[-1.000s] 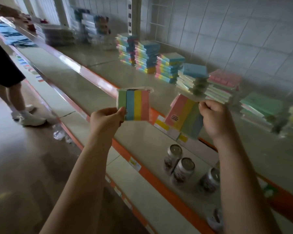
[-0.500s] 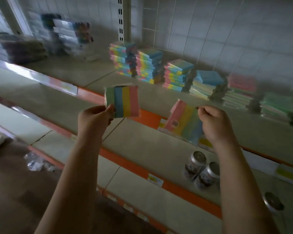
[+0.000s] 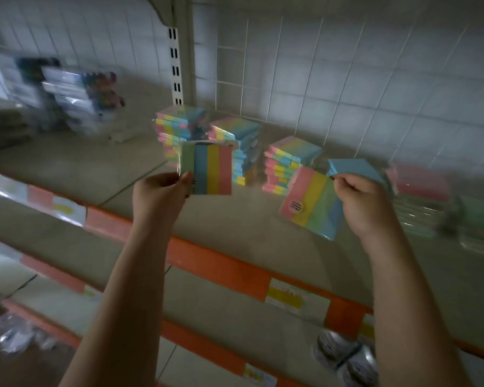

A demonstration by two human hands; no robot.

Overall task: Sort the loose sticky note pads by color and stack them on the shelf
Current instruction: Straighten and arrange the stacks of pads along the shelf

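My left hand (image 3: 160, 192) pinches the lower left corner of a striped pad (image 3: 210, 169) with green, blue, yellow and pink bands, held upright over the shelf (image 3: 235, 219). My right hand (image 3: 363, 202) grips a second striped pad (image 3: 309, 203) by its top edge, tilted and hanging down to the left. Behind them, three stacks of striped pads (image 3: 243, 141) stand at the back of the shelf. A blue-topped stack (image 3: 352, 167) sits just behind my right hand. Pink (image 3: 422, 182) and green (image 3: 475, 216) stacks follow to the right.
The shelf has an orange front strip (image 3: 221, 263) with price labels. Wrapped stationery packs (image 3: 76, 99) stand at the far left of the shelf. Cans (image 3: 344, 358) lie on the lower shelf at bottom right. A white wire grid backs the shelf.
Both hands have moved closer to the stacks at the back, each still holding its striped pad. The view has swung right and nearer to the shelf.
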